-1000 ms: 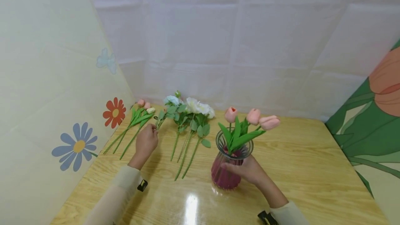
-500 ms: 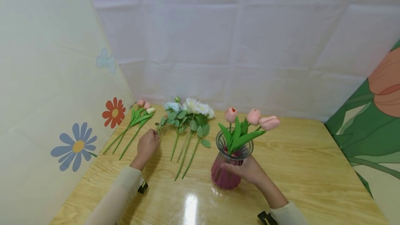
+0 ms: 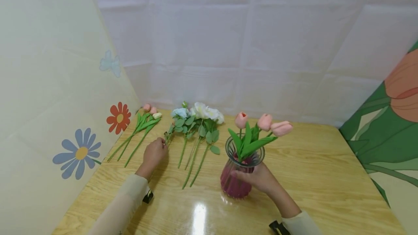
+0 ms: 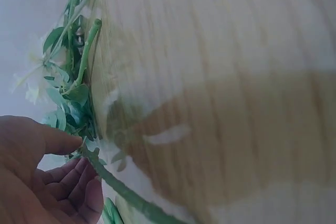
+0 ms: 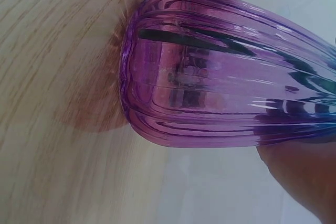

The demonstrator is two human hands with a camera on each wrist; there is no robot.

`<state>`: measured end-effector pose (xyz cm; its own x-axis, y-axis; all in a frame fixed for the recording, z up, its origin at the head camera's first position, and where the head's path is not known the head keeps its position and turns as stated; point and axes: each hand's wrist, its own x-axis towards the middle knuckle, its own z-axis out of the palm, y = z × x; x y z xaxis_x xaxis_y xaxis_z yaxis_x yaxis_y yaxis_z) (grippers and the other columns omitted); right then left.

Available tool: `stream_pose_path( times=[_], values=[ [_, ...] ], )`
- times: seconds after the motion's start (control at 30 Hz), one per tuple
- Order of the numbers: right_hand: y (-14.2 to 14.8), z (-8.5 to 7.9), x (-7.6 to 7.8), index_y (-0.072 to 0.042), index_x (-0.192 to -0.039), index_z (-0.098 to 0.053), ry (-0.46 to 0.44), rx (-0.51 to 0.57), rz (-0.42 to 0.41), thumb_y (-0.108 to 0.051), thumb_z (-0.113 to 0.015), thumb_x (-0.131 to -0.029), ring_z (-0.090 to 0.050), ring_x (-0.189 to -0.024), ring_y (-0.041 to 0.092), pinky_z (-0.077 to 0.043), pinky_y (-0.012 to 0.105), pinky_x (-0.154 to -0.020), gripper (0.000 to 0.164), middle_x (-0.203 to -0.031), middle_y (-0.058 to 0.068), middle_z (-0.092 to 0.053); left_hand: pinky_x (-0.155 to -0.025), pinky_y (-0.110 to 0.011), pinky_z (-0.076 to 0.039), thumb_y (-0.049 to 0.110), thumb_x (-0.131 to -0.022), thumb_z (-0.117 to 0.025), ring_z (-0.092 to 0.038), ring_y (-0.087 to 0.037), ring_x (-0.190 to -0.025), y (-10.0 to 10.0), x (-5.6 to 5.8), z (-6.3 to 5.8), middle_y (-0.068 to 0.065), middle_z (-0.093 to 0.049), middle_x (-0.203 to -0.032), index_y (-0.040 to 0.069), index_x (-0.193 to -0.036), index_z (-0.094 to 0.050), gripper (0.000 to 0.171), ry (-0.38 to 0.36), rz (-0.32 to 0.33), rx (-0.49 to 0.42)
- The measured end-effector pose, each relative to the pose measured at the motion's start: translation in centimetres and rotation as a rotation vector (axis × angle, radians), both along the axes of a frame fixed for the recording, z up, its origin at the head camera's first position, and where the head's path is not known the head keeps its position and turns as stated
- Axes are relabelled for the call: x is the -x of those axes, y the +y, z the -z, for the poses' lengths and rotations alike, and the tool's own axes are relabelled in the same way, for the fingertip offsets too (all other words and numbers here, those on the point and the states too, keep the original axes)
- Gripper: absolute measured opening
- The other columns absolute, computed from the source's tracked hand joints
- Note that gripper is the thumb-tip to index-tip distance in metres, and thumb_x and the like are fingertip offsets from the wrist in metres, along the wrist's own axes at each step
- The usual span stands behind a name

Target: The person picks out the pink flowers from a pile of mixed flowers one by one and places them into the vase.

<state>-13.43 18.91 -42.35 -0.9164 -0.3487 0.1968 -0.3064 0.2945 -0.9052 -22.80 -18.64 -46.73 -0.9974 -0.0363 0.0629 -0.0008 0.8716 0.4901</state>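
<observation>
Left sleeve [image 3: 122, 204]: on the side of the table's [image 3: 326, 177] left edge, it was long, pale cream and lightly creased.
Right sleeve [image 3: 301, 223]: it was the same pale cream, seen only near its cuff.
Left wrist device [image 3: 148, 196]: it was small, black and blocky, marked with yellow.
Right wrist device [image 3: 279, 227]: it was black, partly out of view.
Left hand [image 3: 155, 151]: bare.
Right hand [image 3: 258, 177]: bare.

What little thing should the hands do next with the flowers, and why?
I'd probably have the left hand carry the green stem over to the vase. Its thumb and fingers already pinch that stem, the right hand holds the vase upright, and the mouth seems to have room beside the pink tulips standing in it.
</observation>
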Motion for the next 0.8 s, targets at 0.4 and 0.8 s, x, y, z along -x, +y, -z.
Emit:
stream_pose_path(
  times=[0.4,0.8],
  values=[
    [0.0,-0.1,-0.1,-0.005,-0.15,-0.038,-0.01,0.014,-0.008,-0.014,-0.082,-0.085,-0.058,-0.124,0.037,-0.044,0.057,-0.106,0.079,-0.133,0.014,-0.061,-0.078,-0.05,-0.056,0.023,-0.099,-0.053,-0.068,-0.035,-0.093,-3.4,0.5,-1.3,-0.02,-0.07,-0.111,-0.006,-0.125,-0.063,0.039,0.0,-0.012,0.008],
    [0.0,-0.2,-0.2,-0.005,-0.149,-0.04,-0.01,0.003,-0.004,-0.014,-0.082,-0.085,-0.06,-0.122,0.034,-0.047,0.043,-0.105,0.077,-0.131,0.012,-0.063,-0.087,-0.064,-0.05,0.014,-0.101,-0.049,-0.046,-0.054,-0.119,-7.4,0.7,-1.3,-0.038,-0.05,-0.126,-0.017,-0.125,-0.052,0.039,-0.065,-0.116,0.126]
  ],
)
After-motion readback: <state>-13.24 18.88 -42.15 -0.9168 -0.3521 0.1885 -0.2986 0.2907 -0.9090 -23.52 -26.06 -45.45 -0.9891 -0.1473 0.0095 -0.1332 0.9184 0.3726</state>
